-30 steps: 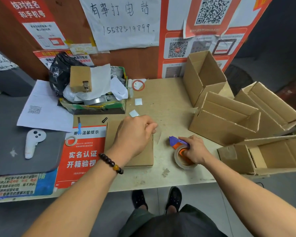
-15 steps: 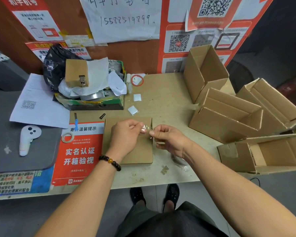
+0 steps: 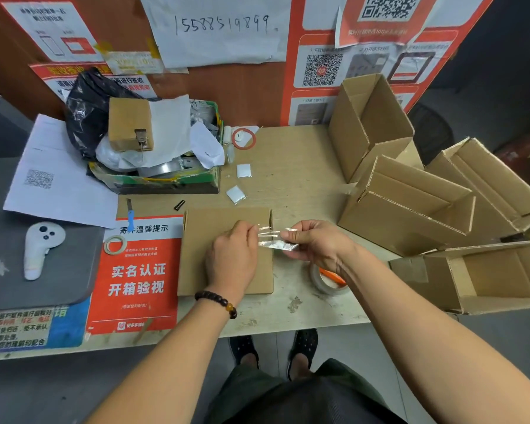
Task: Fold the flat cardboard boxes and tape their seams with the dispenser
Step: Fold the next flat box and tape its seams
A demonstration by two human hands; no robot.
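Taping step: left hand (image 3: 231, 258) and right hand (image 3: 317, 243) pinch a crumpled tape strip (image 3: 274, 238) over the flat box (image 3: 202, 249); next, likely smooth or replace it.

A flat brown cardboard box (image 3: 208, 246) lies on the table — a clear tape roll with orange dispenser (image 3: 326, 280) just right.

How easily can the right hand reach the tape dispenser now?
Probably easily: the tape dispenser lies just under the right hand with nothing between, but that hand must first release the tape strip.
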